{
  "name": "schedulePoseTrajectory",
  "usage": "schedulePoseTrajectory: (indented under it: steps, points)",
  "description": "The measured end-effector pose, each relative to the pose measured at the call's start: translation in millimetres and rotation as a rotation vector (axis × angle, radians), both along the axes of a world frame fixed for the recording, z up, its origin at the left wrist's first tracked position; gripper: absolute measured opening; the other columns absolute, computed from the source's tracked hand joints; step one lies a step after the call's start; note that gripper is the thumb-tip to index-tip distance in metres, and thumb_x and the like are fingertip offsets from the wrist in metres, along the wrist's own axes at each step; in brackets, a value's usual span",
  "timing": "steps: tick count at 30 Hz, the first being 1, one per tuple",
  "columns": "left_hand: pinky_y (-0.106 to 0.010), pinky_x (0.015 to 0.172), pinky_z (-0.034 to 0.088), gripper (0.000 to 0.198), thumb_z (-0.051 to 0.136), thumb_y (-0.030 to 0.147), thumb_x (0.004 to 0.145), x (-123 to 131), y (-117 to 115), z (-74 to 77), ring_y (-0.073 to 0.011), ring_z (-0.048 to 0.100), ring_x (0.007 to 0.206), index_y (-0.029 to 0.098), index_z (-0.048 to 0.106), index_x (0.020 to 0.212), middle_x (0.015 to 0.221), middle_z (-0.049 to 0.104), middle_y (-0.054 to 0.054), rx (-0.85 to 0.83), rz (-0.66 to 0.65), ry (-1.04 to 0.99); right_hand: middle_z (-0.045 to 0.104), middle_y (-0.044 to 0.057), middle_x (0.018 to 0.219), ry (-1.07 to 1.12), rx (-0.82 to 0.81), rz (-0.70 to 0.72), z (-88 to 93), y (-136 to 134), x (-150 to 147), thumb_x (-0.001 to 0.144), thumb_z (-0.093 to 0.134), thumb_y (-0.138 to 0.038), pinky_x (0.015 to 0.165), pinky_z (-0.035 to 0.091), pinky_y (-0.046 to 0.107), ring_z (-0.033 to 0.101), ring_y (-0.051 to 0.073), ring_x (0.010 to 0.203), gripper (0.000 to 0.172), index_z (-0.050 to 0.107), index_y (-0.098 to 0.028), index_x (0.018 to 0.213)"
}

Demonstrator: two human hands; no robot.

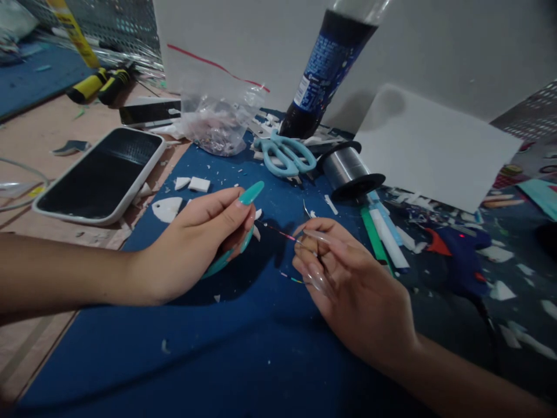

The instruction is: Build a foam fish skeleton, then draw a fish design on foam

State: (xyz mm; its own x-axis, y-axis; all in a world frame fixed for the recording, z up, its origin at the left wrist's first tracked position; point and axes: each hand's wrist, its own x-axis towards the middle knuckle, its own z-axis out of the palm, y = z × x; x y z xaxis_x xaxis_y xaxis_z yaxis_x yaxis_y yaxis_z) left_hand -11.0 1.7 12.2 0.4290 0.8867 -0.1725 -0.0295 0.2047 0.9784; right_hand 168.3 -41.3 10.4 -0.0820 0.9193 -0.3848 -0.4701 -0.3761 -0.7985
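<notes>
In the head view, two bare hands are seen over one blue mat. One beaded string is stretched between them, low over the middle of the mat. Its left end is met by the fingertips of the left hand, which are pressed closed on it under the thumb. Its right end is pinched between the thumb and forefinger of the right hand, the other fingers being curled inward. A second beaded length is seen just nearer, running to the right hand's curled fingers; whether it belongs to the same string cannot be told. The beads are too small to be counted.

At the far side, one bottle, one pair of blue scissors and one spool are seen, with one plastic bag to their left. One white-cased phone is laid at the left. Two yellow-and-black handles are placed far left. At the right, one glue gun is seen among white scraps, with one white sheet farther back.
</notes>
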Motion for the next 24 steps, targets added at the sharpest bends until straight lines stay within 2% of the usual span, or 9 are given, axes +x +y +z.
schedulePoseTrajectory:
  steps: [3,11,16,24]
  points:
    - [-0.013,0.042,0.03,0.035,0.038,0.027,0.097,-0.2,-0.1,-0.4,-0.0051,0.035,0.045,0.016,0.046,0.065,0.051,0.045,0.004,0.009,-0.005,0.007,0.049,-0.002,0.061,-0.005,-0.006,-0.025,-0.1,0.3,-0.4,0.068,0.07,-0.025,0.054,0.041,0.015,0.044,0.008,0.057,0.014,0.064,-0.019,0.079]
    - [-0.015,0.041,0.027,0.035,0.038,0.029,0.097,-1.5,-0.6,-1.3,-0.0056,0.034,0.045,0.017,0.046,0.065,0.052,0.045,0.004,-0.003,-0.035,0.057,0.045,-0.003,0.057,0.006,0.036,-0.016,0.8,-1.3,-0.2,0.071,0.066,-0.023,0.051,0.036,0.018,0.035,0.008,0.053,0.009,0.063,-0.018,0.079]
    - [-0.015,0.042,0.027,0.034,0.04,0.028,0.097,-1.0,0.2,-4.3,-0.0056,0.034,0.046,0.017,0.046,0.066,0.052,0.044,0.005,-0.014,-0.031,0.018,0.043,-0.003,0.054,-0.02,0.028,-0.012,-0.2,-0.4,-0.2,0.072,0.064,-0.022,0.047,0.031,0.02,0.03,0.009,0.05,0.006,0.062,-0.019,0.077]
    - [-0.014,0.042,0.028,0.033,0.039,0.031,0.097,-1.9,0.3,-4.5,-0.006,0.035,0.046,0.018,0.047,0.068,0.053,0.045,0.005,-0.012,-0.05,0.019,0.047,-0.003,0.058,0.015,-0.033,-0.051,0.0,0.5,0.3,0.067,0.07,-0.021,0.052,0.038,0.017,0.035,0.007,0.052,0.012,0.063,-0.018,0.077]
